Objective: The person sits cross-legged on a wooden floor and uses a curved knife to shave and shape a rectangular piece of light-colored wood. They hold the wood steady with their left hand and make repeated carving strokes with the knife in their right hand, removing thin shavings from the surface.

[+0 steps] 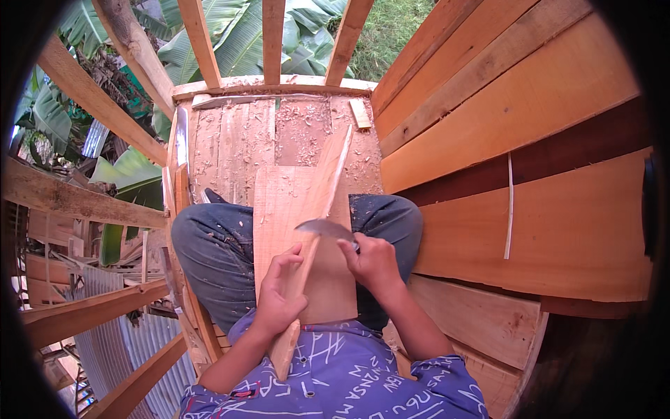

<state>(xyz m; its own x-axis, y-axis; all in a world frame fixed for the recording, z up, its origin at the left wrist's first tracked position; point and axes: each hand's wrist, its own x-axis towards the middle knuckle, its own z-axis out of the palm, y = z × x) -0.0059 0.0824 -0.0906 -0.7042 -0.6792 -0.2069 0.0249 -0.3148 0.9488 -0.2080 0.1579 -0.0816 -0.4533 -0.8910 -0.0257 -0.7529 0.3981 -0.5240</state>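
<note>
A long, narrow wooden piece slants from my belly up and away between my knees. My left hand is closed round its near part, thumb on one side and fingers on the other. In my right hand is a knife with a curved blade; the fist hides most of its handle. The blade points left and lies across the wooden piece, just beyond my left fingertips; whether it touches the wood I cannot tell. Under the piece, a wide flat board rests over my lap between my bent legs.
Curled shavings are scattered over the plank floor. A small wood offcut lies at the far right of it. Wooden rails stand at left and ahead, with banana leaves beyond. A plank wall rises close on the right, a pale strip against it.
</note>
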